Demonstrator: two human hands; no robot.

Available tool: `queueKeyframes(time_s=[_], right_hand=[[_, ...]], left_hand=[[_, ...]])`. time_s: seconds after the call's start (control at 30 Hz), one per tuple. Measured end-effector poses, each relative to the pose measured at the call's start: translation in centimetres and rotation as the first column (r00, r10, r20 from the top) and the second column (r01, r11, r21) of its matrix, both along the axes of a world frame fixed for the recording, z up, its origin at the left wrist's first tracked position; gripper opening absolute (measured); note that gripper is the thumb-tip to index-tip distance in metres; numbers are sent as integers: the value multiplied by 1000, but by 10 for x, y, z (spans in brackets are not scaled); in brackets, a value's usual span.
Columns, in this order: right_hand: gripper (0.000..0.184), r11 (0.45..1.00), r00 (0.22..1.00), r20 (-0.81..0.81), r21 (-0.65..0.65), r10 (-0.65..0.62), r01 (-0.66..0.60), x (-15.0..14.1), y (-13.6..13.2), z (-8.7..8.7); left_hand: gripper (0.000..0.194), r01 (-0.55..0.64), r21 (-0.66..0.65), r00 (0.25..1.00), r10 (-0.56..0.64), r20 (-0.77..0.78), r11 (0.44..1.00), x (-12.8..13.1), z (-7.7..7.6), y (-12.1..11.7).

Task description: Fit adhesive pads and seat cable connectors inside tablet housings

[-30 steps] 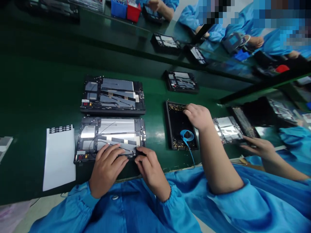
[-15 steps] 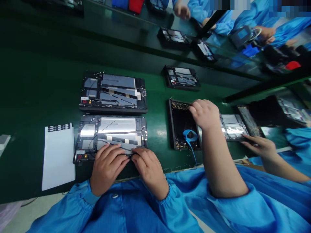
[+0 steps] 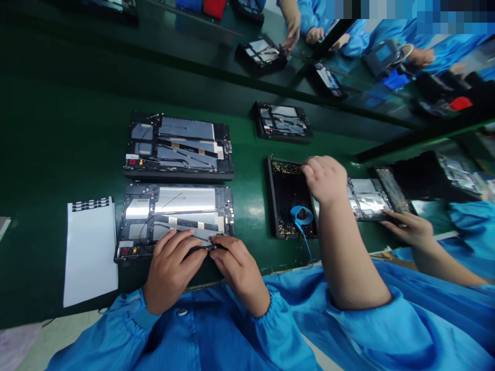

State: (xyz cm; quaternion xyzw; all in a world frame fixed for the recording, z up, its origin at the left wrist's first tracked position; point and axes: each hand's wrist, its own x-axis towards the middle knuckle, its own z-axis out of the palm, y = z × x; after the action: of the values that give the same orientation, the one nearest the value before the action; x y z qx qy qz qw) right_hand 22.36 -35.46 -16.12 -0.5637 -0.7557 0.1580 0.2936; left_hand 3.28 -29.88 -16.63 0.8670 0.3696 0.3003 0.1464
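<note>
An opened tablet (image 3: pixel 185 201) lies in front of me, its silver batteries, flat ribbon cables and a thin black wire exposed. My left hand (image 3: pixel 174 270) is closed at its near edge, fingers bent over the frame and thumb in front. Close beside it, my right hand (image 3: pixel 240 270) pinches the same edge, fingertips almost meeting the left ones. Whatever small part sits between the fingertips is mostly hidden. Just behind lies a second opened tablet (image 3: pixel 187 147) in a black tray, with batteries under bluish film.
White sheets with black adhesive strips (image 3: pixel 91 252) lie left. On the right, a black tray of small gold screws (image 3: pixel 292 201) holds a blue wrist strap (image 3: pixel 301 216); a co-worker's hand (image 3: pixel 327 178) reaches into it. Another opened tablet (image 3: pixel 284 121) stands behind, below a shelf (image 3: pixel 193 41).
My fingers stay at the tablet's near edge, with only slight shifts. Across the shelf, another person's hand has come down to a tablet tray, which has moved left. The view shifts slightly.
</note>
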Motion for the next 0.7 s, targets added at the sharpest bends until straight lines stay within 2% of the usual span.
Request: queueKeyframes(time_s=[0.07, 0.17, 0.7], right_hand=[[18, 999, 996, -81, 11, -36, 37, 4, -3, -3], [19, 997, 991, -111, 17, -70, 73, 5, -4, -6], [16, 997, 997, -36, 29, -72, 73, 2, 0, -3]], left_hand=[[11, 4, 7, 1000, -4, -9, 1000, 1, 1, 1], [8, 8, 17, 1000, -8, -10, 1000, 4, 1, 3], [7, 53, 34, 997, -55, 50, 998, 5, -5, 4]])
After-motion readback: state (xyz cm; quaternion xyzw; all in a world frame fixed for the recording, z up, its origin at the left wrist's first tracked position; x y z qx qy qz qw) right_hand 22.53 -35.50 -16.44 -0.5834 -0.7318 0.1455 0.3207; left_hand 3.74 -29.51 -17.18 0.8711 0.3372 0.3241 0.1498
